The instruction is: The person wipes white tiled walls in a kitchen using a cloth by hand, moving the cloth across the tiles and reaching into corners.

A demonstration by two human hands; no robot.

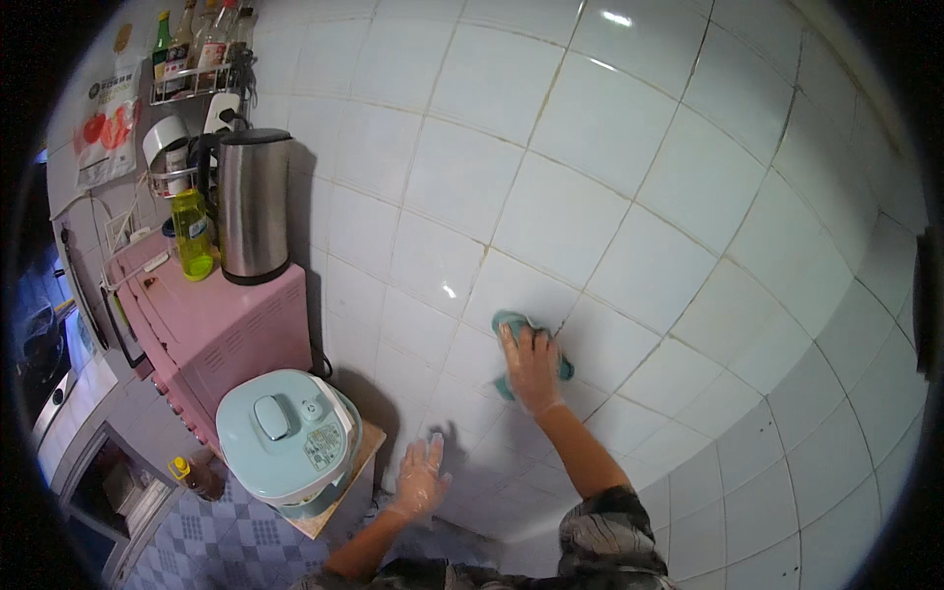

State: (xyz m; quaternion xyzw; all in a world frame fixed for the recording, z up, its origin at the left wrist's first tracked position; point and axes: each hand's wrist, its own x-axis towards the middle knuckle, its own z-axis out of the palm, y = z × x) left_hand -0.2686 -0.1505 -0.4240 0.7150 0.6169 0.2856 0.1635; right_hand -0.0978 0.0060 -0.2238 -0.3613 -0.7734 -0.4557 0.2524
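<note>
My right hand (532, 366) presses a teal cloth (509, 321) flat against the white tiled wall (560, 214). Parts of the cloth stick out above the fingers and on both sides; the palm hides the middle. Lower and to the left, my left hand (420, 479) hangs in front of the wall with its fingers stretched out and nothing in it. Both hands seem covered by thin clear plastic gloves. Beside the left hand stands a light blue rice cooker (287, 435), lid down, on a small wood-topped stand (372, 442).
A pink oven (251, 324) bears a steel electric kettle (254, 206) and a yellow-green bottle (193, 236). Above hang wire racks with several sauce bottles (210, 51). A yellow-capped oil bottle (198, 478) stands on the patterned floor (221, 542). At right the tiled wall turns a corner.
</note>
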